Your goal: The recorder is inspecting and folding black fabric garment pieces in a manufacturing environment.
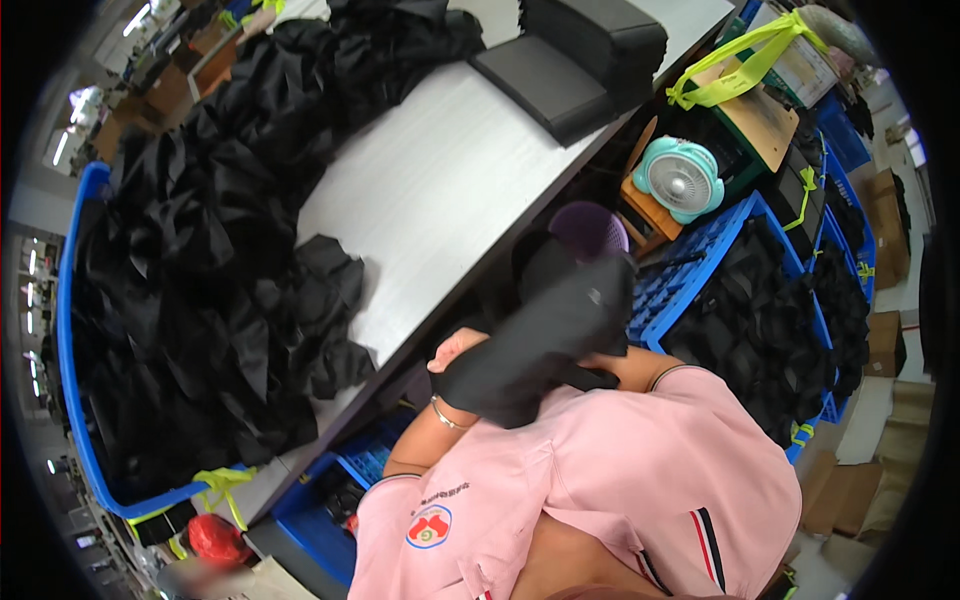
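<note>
A black cloth piece with a small grey mark hangs in front of my chest, partly blurred. My left hand is closed on its left edge, a bracelet round the wrist. My right hand is hidden behind the cloth; only the forearm shows, running under its right side. What kind of garment the cloth belongs to, I cannot make out. On the white table to the left lies a large loose heap of black cloth, and farther back stands a neat stack of flat black pieces.
A blue crate rim surrounds the heap's left side. Right of the table are a purple basket, a small turquoise fan and a blue crate filled with black cloth. A red bundle sits at the lower left.
</note>
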Demonstrator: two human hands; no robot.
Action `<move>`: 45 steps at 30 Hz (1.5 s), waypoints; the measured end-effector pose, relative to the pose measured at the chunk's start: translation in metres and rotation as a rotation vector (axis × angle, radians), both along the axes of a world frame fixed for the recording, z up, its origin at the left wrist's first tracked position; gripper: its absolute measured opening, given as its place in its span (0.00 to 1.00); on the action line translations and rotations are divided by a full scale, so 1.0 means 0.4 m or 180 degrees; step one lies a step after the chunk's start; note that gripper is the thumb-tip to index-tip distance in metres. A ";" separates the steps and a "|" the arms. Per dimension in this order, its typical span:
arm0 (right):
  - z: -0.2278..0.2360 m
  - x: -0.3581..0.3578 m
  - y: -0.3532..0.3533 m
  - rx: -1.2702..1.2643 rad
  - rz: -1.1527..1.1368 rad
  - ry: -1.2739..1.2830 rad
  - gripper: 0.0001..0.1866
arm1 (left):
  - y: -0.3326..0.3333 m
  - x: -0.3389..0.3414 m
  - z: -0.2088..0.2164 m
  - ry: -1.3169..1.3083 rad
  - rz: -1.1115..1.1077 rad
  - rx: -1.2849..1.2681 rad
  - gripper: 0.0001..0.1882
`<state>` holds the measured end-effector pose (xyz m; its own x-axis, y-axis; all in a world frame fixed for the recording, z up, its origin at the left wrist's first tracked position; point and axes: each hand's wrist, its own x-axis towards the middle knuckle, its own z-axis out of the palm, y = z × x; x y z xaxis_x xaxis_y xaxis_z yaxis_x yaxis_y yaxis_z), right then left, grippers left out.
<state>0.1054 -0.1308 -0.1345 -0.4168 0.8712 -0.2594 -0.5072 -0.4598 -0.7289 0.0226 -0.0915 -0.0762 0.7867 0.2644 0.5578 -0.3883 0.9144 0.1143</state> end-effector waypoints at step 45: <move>0.324 0.347 -0.027 0.1227 -0.2901 -0.1739 0.16 | 0.050 0.100 0.128 0.3983 0.3657 0.5439 0.23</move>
<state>0.2442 -0.1415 -0.0049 0.5019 0.8536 0.1396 -0.1083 0.2221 -0.9690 0.0625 -0.0717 -0.0250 0.7129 0.6602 0.2366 0.3512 -0.6281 0.6944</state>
